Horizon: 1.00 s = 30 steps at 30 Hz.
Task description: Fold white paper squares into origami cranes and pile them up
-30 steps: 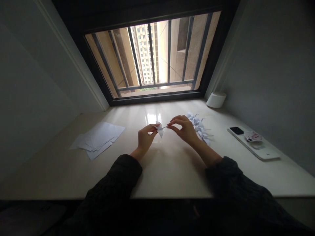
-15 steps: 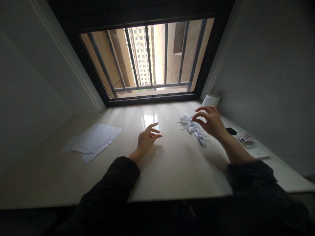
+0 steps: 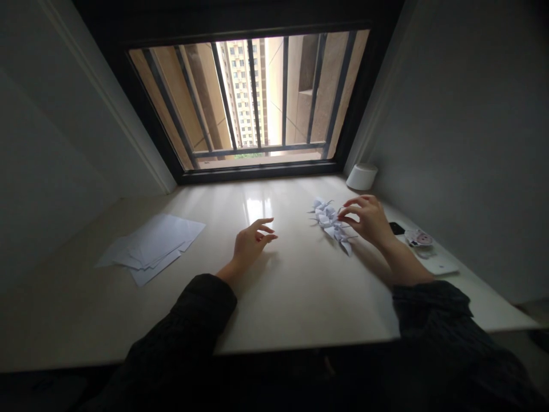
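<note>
On the right half of the white tabletop lies a row of folded white paper cranes [image 3: 326,216], several of them close together with thin pointed ends sticking out. My right hand [image 3: 369,218] reaches over the row's right side. Its thumb and index finger are pinched at the edge of one crane, whose held part is small and partly hidden by the fingertips. My left hand [image 3: 251,243] hovers above the middle of the table, fingers apart and holding nothing. Further left is a loose pile of white paper sheets [image 3: 160,243], overlapping at different angles.
A white cup-like object [image 3: 361,177] stands in the back right corner by the window frame [image 3: 257,171]. Along the right edge lie a small black object [image 3: 396,228], a sticker-like item with a cartoon face [image 3: 419,238] and a flat white object [image 3: 441,267].
My right hand has come down slightly and shifted right along the row of cranes. My left hand keeps the same pose. The whole view has drifted a little.
</note>
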Each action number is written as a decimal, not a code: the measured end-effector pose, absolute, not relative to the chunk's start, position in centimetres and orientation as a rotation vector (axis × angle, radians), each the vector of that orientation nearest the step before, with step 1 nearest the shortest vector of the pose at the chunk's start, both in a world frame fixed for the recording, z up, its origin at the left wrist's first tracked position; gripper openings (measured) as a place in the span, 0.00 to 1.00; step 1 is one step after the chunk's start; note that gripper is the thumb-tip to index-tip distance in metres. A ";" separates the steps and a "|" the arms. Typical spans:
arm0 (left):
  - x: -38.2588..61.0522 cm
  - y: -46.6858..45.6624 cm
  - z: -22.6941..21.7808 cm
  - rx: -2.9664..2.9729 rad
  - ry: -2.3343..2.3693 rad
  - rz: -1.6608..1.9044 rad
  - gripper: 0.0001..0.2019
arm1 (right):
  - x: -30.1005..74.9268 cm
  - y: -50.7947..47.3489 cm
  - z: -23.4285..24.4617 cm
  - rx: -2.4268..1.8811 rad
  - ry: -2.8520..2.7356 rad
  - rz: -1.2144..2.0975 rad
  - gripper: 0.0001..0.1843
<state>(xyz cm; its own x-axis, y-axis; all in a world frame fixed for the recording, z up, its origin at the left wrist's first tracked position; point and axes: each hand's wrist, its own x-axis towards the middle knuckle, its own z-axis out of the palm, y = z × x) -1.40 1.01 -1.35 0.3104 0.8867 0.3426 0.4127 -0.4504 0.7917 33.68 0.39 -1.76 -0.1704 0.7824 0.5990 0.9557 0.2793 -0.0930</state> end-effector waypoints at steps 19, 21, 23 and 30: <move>-1.3 1.0 -1.4 1.988 1.119 1.088 0.17 | 33.8 -0.3 -0.8 -1.542 -1.752 -0.348 0.17; -1.3 1.0 -1.4 1.989 1.144 1.106 0.16 | 32.9 -0.8 0.3 -1.533 -1.684 -0.360 0.17; -1.3 1.1 -1.5 1.993 1.182 1.139 0.14 | 30.8 -1.6 1.8 -1.495 -1.679 -0.333 0.17; -2.5 1.7 -0.6 2.084 1.383 1.274 0.12 | 17.1 -3.6 3.6 -1.370 -2.126 -0.031 0.13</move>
<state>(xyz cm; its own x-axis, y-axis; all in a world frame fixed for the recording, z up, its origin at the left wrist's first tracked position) -2.49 1.69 -0.56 0.1273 0.8606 0.4931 0.5621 -0.4722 0.6790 17.13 -3.59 3.59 -0.2847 0.8208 0.4953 0.8347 0.4664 -0.2930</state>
